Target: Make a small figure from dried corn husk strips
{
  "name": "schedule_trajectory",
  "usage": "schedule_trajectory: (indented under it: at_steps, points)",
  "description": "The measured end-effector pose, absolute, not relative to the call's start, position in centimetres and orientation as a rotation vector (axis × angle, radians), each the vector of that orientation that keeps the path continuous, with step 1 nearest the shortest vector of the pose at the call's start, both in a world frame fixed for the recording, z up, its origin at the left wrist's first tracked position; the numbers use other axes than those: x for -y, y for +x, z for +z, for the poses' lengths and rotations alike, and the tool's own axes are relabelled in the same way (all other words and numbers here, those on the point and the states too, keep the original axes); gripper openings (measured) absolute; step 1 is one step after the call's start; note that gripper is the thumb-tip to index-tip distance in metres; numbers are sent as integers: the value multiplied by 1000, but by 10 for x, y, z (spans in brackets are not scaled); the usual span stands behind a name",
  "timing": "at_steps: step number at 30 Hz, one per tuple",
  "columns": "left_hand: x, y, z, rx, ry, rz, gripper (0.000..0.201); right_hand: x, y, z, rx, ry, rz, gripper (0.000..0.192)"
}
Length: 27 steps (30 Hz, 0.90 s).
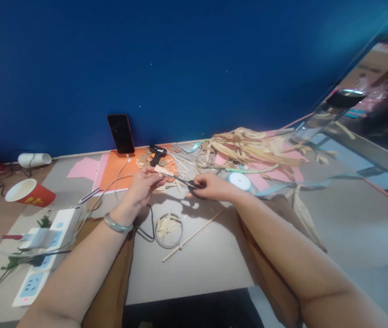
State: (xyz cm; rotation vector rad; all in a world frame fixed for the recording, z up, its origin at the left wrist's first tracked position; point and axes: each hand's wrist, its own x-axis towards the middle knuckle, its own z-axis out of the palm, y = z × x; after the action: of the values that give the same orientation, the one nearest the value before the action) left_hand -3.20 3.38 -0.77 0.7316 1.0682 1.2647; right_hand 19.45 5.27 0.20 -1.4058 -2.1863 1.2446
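Observation:
My left hand pinches a thin pale strip of dried husk above the white table. My right hand grips black scissors, whose blades point left and meet the strip's end. Just below the hands sits a small round clear dish holding cut husk pieces. A thin wooden stick lies diagonally beside the dish. A green bangle is on my left wrist.
A black glue gun and a propped phone stand on orange paper. A husk pile lies on pink sheets at the back right, a white ribbon spool near my right hand. Left: red paper cup, power strip.

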Motion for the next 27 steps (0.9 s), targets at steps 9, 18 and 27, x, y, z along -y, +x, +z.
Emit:
schedule_trajectory:
  at_steps: [9, 18, 27]
  points:
    - [-35, -33, -12, -1075, 771, 1252, 33, -53, 195, -1, 2175, -1419, 1266, 46]
    - [-35, -33, -11, -1064, 778, 1250, 33, -54, 195, -1, 2156, -1422, 1306, 45]
    - [-35, -33, -11, -1086, 776, 1257, 34, -54, 193, 1, 2147, -1429, 1343, 44]
